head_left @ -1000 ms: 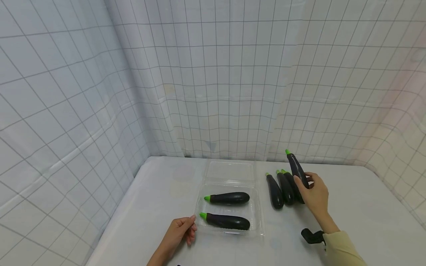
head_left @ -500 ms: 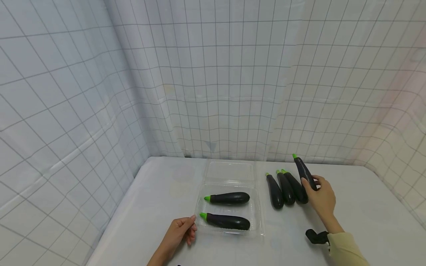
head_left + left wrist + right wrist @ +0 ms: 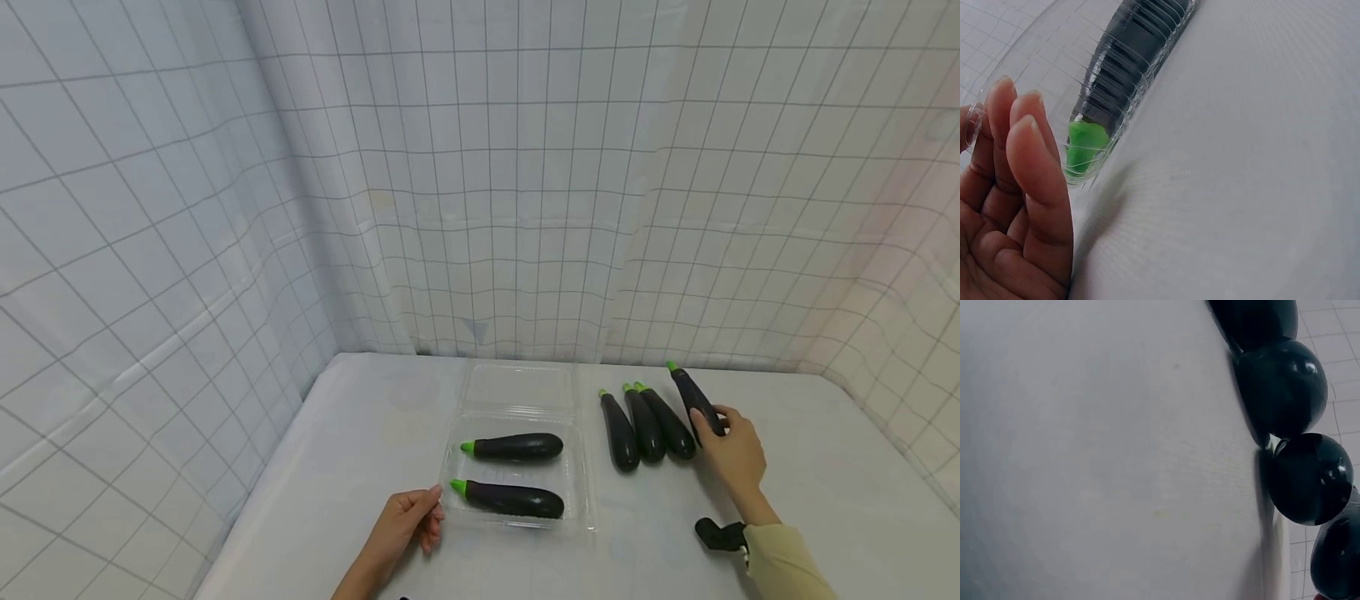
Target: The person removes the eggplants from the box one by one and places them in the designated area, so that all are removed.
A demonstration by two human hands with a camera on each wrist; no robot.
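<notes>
In the head view my right hand (image 3: 735, 454) grips a dark eggplant (image 3: 695, 398) with a green stem, its stem end pointing away from me. The right wrist view shows this eggplant (image 3: 1338, 556) at the right edge, beside the rounded ends of the others. My left hand (image 3: 405, 518) pinches the near left rim of a clear plastic clamshell box (image 3: 517, 470) between thumb and fingers. Inside the box lie two eggplants, a farther one (image 3: 517, 447) and a nearer one (image 3: 513, 500), stems to the left. The green stem (image 3: 1085, 147) shows through the box wall in the left wrist view.
Right of the box, three more eggplants lie side by side: a left one (image 3: 619, 433), a middle one (image 3: 645, 425) and a right one (image 3: 669, 423). The box's lid (image 3: 517, 387) lies folded back. A white gridded curtain (image 3: 480, 208) hangs behind the white table (image 3: 360, 433).
My right hand has moved right and slightly nearer with its eggplant, from over the row to the row's right side. The left hand and the box have stayed put.
</notes>
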